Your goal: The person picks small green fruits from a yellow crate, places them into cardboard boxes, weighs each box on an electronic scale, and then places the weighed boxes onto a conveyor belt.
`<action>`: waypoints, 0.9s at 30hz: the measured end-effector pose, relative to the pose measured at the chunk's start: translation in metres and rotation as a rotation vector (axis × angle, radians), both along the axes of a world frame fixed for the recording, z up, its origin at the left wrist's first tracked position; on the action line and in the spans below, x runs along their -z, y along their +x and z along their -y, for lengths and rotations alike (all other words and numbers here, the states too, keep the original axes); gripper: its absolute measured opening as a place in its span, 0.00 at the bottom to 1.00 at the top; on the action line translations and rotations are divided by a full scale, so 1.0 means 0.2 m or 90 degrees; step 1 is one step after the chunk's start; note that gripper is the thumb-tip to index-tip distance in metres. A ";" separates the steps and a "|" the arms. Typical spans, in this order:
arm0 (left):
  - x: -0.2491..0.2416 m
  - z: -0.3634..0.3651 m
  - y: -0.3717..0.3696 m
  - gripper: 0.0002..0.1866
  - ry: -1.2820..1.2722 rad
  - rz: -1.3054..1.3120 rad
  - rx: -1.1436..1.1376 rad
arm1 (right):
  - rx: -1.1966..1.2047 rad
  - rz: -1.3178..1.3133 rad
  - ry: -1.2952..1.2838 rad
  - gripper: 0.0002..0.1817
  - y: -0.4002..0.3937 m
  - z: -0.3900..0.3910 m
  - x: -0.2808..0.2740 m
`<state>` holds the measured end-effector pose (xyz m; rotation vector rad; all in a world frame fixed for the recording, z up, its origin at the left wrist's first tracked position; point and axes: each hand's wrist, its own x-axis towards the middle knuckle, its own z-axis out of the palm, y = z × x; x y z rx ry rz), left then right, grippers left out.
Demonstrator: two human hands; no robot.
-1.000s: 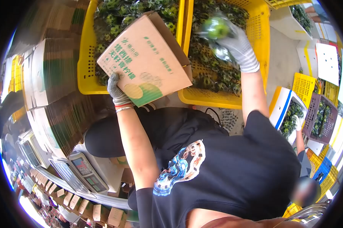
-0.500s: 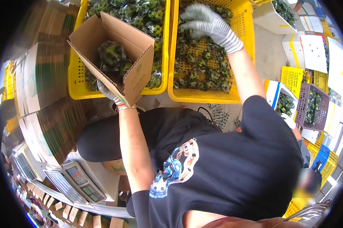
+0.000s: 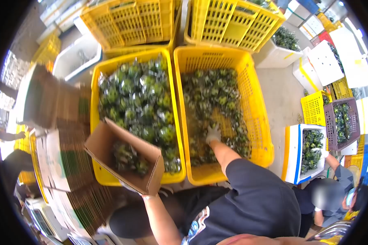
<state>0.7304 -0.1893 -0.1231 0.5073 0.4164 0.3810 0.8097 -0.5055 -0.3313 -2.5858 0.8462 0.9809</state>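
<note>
My left hand [image 3: 129, 187], in a striped glove, is closed on the lower edge of an open cardboard box [image 3: 153, 179]. The box is tilted with its mouth up over the left yellow crate. Dark green produce in clear plastic wrapping [image 3: 129, 157] lies inside it. My right hand [image 3: 213, 134], gloved too, reaches down into the right yellow crate [image 3: 262, 134]. Its fingers look apart and are right at the plastic-wrapped green produce [image 3: 206, 96] on the crate floor. More wrapped produce [image 3: 135, 96] fills the left yellow crate [image 3: 95, 92].
Yellow crates [image 3: 129, 24] stand behind both bins. Stacked flat cardboard [image 3: 65, 159] rises at my left. At the right are a white foam box [image 3: 292, 153] of greens and a brown crate [image 3: 357, 118]. A person [image 3: 335, 192] works there, one gloved hand at the foam box.
My right hand has moved from the far part of the right crate down to its middle, nearer me. My view has shifted forward, showing more crates behind. The box stays in my left hand.
</note>
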 end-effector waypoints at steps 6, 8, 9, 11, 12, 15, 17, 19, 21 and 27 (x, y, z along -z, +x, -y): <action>-0.03 0.00 -0.01 0.38 -0.006 -0.007 -0.012 | 0.014 -0.095 0.096 0.42 0.07 0.11 -0.05; -0.04 0.01 -0.02 0.39 -0.019 -0.014 -0.019 | 0.027 -0.078 0.136 0.45 0.05 0.14 -0.04; -0.02 0.00 -0.04 0.39 -0.012 -0.030 -0.039 | 0.043 -0.036 0.134 0.45 0.05 0.14 -0.07; 0.23 -0.10 -0.08 0.40 0.075 -0.161 -0.093 | 0.082 0.050 0.127 0.44 0.03 0.16 -0.13; 0.24 -0.11 -0.07 0.39 0.061 -0.144 -0.072 | 0.216 0.137 0.267 0.45 0.04 0.17 -0.16; 0.35 -0.13 -0.06 0.37 -0.037 -0.030 0.023 | 0.284 0.449 0.922 0.42 0.01 0.13 -0.56; 0.31 -0.08 -0.04 0.37 0.016 -0.030 0.065 | 0.180 0.448 1.294 0.32 0.00 -0.12 -1.22; 0.25 -0.02 -0.04 0.37 -0.049 0.009 0.138 | 0.025 0.346 1.351 0.34 0.00 -0.26 -1.46; 0.20 0.02 -0.05 0.35 -0.056 0.039 0.145 | -0.214 0.334 1.215 0.37 -0.02 -0.41 -1.74; 0.10 -0.09 -0.13 0.29 -0.104 0.034 -0.041 | -0.173 0.341 0.835 0.24 0.02 -0.46 -1.85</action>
